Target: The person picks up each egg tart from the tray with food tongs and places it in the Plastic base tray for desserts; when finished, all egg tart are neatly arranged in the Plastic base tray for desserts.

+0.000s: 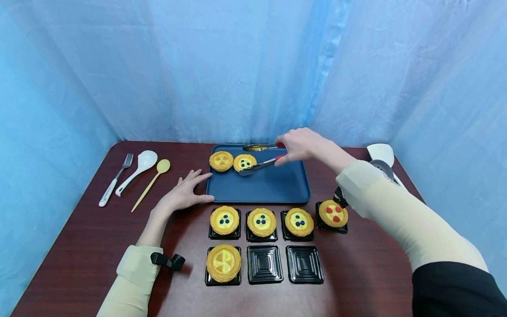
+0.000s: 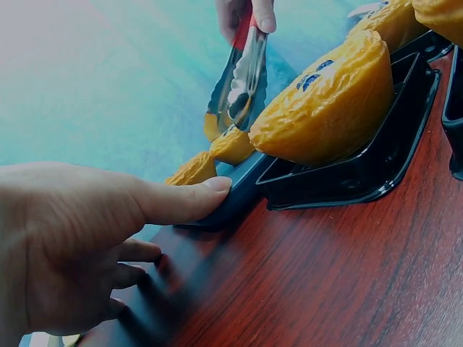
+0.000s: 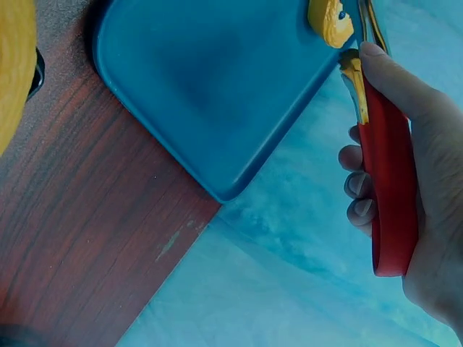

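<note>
In the head view my right hand [image 1: 300, 144] grips red-handled metal tongs [image 1: 259, 166] above the blue tray [image 1: 261, 187]. The tongs' arms are spread around a blueberry-topped tart [image 1: 244, 162], and whether they touch it I cannot tell. Left of it on the tray lies a tart with wedge-shaped topping [image 1: 221, 161]. My left hand [image 1: 186, 192] has its fingers spread at the tray's left edge, thumb on the rim in the left wrist view. The right wrist view shows fingers curled round the red handle [image 3: 391, 181].
In front of the tray, black square holders carry blueberry tarts [image 1: 261, 222], a strawberry tart [image 1: 333, 214] and a wedge-topped tart [image 1: 223, 263]. Two holders [image 1: 265, 263] are bare. A fork [image 1: 115, 179], white ladle [image 1: 136, 172] and yellow spoon [image 1: 151, 185] lie left; a white spatula [image 1: 381, 154] lies right.
</note>
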`<state>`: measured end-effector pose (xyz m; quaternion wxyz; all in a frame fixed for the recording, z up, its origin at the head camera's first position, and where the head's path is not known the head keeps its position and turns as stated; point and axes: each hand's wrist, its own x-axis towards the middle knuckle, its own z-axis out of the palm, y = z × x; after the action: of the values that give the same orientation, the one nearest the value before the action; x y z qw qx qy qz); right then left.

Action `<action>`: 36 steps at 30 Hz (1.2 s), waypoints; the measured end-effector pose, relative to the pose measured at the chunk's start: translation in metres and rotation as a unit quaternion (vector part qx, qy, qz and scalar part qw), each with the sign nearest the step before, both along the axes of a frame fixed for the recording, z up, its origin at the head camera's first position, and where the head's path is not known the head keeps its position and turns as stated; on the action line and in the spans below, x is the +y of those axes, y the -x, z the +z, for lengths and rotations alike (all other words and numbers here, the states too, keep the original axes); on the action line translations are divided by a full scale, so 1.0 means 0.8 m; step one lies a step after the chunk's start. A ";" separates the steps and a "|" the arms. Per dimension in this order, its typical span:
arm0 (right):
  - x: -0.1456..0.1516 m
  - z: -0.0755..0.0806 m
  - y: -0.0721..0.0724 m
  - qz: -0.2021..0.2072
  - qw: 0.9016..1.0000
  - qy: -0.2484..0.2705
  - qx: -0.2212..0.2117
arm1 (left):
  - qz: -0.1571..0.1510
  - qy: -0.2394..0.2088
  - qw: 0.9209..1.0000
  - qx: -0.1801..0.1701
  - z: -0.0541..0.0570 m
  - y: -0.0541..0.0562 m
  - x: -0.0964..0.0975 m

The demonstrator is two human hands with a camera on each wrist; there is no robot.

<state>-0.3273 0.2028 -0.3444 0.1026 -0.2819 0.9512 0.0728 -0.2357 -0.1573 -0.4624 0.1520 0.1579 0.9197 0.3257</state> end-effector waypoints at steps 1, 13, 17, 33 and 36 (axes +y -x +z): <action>0.000 -0.001 0.000 0.001 1.000 -0.001 0.000 | 0.000 -0.001 1.000 0.000 0.000 0.000 0.000; -0.003 -0.007 0.002 0.002 1.000 -0.009 0.009 | 0.001 0.007 1.000 0.001 0.003 -0.001 0.000; -0.004 -0.008 0.002 0.006 1.000 -0.012 0.015 | 0.001 0.012 1.000 0.002 0.002 0.000 0.000; -0.004 -0.008 0.001 0.021 1.000 -0.010 0.019 | -0.001 0.013 1.000 0.000 0.002 0.001 -0.002; -0.005 -0.008 0.000 0.024 0.999 -0.009 0.020 | -0.002 0.013 1.000 0.001 0.003 0.001 -0.003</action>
<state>-0.3275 0.1990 -0.3505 0.0847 -0.3020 0.9453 0.0895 -0.2365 -0.1596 -0.4604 0.1536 0.1579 0.9236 0.3137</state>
